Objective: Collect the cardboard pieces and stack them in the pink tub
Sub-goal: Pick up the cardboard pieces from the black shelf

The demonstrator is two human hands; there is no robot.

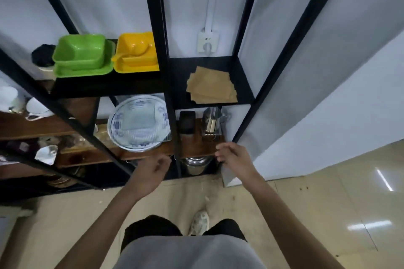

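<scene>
Several brown cardboard pieces [211, 87] lie fanned in a loose pile on a black shelf board at the upper right of the rack. My left hand [154, 169] is raised in front of the rack, below the plate shelf, fingers loosely curled and holding nothing. My right hand [232, 155] hovers near the front edge of the wooden shelf below the cardboard, fingers bent and apart, also empty. Both hands are well below the cardboard. No pink tub is in view.
A black metal rack [162, 54] holds green tubs [80, 54], a yellow tub [137, 52], a blue-patterned plate [140, 122], a dark cup [187, 123], a steel holder [211, 121] and steel pots [195, 165]. A wall socket [207, 42] sits behind. The floor is tiled.
</scene>
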